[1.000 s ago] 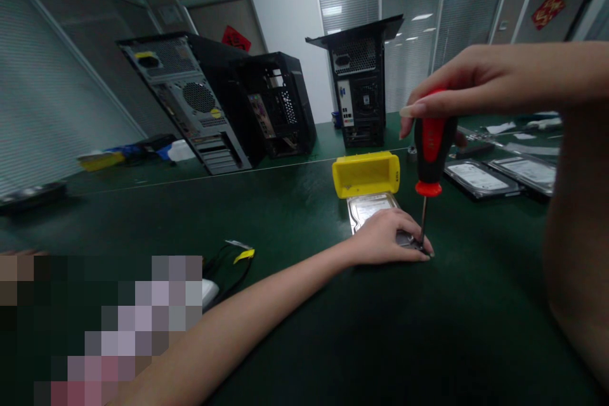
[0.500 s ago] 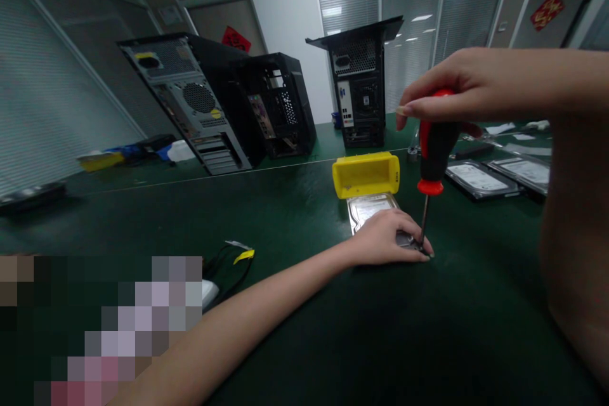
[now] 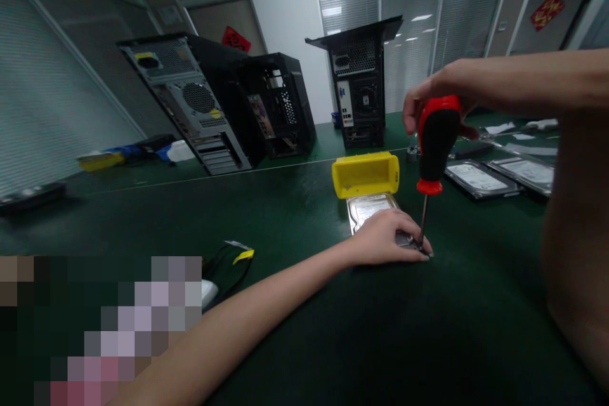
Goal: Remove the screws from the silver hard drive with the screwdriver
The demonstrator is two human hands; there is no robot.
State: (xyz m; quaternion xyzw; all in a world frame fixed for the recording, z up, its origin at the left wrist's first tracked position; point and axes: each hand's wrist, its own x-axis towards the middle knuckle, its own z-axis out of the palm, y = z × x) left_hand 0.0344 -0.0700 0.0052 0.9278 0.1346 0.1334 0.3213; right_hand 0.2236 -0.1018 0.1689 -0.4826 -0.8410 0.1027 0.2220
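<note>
A silver hard drive (image 3: 368, 208) lies flat on the green table (image 3: 295, 216), its far end against a yellow plastic box (image 3: 365, 174). My left hand (image 3: 387, 238) rests flat on the drive's near end, fingers pressed down beside the tool tip. My right hand (image 3: 435, 98) is closed around the top of a red and black screwdriver (image 3: 434, 143). The screwdriver stands upright with its tip at the drive's near right corner, next to my left fingertips.
Three open black computer cases (image 3: 209, 101) (image 3: 280, 101) (image 3: 364, 82) stand at the back of the table. Two more hard drives (image 3: 480, 177) (image 3: 526, 171) lie at the right. A cable with a yellow tag (image 3: 240, 257) lies at the left front.
My right hand has shifted its grip round the screwdriver handle, the fingers sliding from over the top to behind it. The left hand and drive have stayed still.
</note>
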